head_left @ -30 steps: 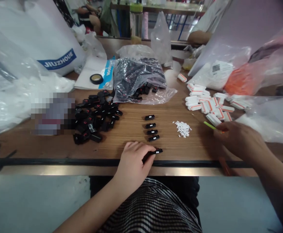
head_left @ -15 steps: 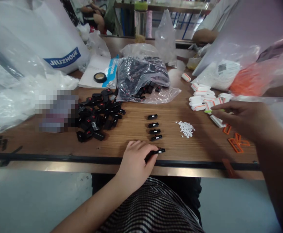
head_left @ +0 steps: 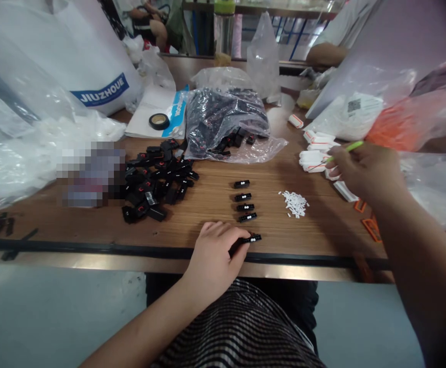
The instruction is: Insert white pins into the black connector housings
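Note:
Near the table's front edge, my left hand (head_left: 215,258) is closed on a small black connector (head_left: 255,238) between thumb and forefinger; white dots show on its near side. Several similar black connectors (head_left: 242,197) lie in a column just beyond it. My right hand (head_left: 374,171) is closed around a slim lime-green tool (head_left: 355,146), over a pile of white parts with orange strips (head_left: 314,161). The tool's lower end is partly hidden by the fingers. Tiny white pegs (head_left: 295,203) lie heaped between my hands. Orange rectangular frames (head_left: 371,229) show partly below my right hand.
A heap of black parts (head_left: 154,179) lies left, with a clear bag of more black parts (head_left: 226,117) behind. A black tape roll (head_left: 159,121) rests on a booklet (head_left: 140,120). Large white sacks (head_left: 92,46) stand left and right. Other people sit across the table.
My right hand has moved slightly left and up over the white parts, and the green tool is now tilted up in the fingers. My left hand keeps its place on the black connector.

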The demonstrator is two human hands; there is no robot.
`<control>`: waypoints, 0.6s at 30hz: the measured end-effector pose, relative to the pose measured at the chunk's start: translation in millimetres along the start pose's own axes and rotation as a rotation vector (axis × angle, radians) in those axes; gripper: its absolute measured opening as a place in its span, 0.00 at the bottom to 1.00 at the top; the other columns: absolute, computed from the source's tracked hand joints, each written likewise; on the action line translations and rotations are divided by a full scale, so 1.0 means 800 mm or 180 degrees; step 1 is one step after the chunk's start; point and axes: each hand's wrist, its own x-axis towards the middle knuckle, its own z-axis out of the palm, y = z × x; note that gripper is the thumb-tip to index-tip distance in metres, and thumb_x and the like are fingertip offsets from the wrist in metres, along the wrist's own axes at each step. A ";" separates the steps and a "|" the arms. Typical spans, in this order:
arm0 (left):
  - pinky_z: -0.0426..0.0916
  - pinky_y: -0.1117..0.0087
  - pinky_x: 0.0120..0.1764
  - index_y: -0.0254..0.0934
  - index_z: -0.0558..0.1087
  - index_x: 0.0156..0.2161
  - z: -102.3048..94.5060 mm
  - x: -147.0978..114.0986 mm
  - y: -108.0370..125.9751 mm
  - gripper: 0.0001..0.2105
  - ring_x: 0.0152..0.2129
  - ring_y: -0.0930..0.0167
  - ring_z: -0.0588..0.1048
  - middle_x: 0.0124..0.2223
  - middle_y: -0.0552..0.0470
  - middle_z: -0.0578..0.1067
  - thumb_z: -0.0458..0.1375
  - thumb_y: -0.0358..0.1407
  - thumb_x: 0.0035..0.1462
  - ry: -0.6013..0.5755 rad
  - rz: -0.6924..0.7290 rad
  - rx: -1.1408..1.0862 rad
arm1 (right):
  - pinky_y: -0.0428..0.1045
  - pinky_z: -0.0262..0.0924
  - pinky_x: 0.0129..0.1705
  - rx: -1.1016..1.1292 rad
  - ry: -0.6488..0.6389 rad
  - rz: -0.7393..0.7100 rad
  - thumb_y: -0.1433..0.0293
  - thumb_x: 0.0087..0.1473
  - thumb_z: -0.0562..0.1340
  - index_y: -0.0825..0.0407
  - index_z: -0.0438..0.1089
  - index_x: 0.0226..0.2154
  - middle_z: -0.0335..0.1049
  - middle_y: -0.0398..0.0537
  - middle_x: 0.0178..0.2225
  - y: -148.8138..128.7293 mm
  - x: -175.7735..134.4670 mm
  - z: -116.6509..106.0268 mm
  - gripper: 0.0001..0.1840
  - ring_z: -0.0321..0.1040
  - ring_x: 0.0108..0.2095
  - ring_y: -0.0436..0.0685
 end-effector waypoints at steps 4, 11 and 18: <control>0.64 0.60 0.43 0.40 0.74 0.40 -0.001 0.000 0.000 0.06 0.34 0.68 0.74 0.36 0.55 0.79 0.62 0.28 0.59 -0.0021 0.0006 0.0001 | 0.44 0.58 0.18 0.1488 0.0336 0.0112 0.62 0.59 0.62 0.55 0.74 0.25 0.72 0.47 0.21 -0.038 -0.069 -0.007 0.17 0.64 0.17 0.47; 0.63 0.61 0.43 0.40 0.74 0.40 0.000 0.001 0.000 0.06 0.34 0.68 0.74 0.36 0.55 0.78 0.62 0.28 0.58 0.0010 0.0014 0.0001 | 0.44 0.64 0.16 0.3002 -0.0937 0.0486 0.53 0.59 0.62 0.51 0.71 0.27 0.73 0.43 0.20 -0.067 -0.167 0.048 0.19 0.69 0.16 0.49; 0.63 0.62 0.43 0.40 0.73 0.40 0.002 0.001 -0.002 0.06 0.34 0.68 0.73 0.36 0.56 0.78 0.62 0.28 0.58 0.0027 0.0030 -0.0010 | 0.41 0.62 0.16 0.2985 -0.0464 0.0322 0.57 0.61 0.62 0.52 0.72 0.25 0.71 0.42 0.18 -0.067 -0.177 0.059 0.18 0.66 0.15 0.46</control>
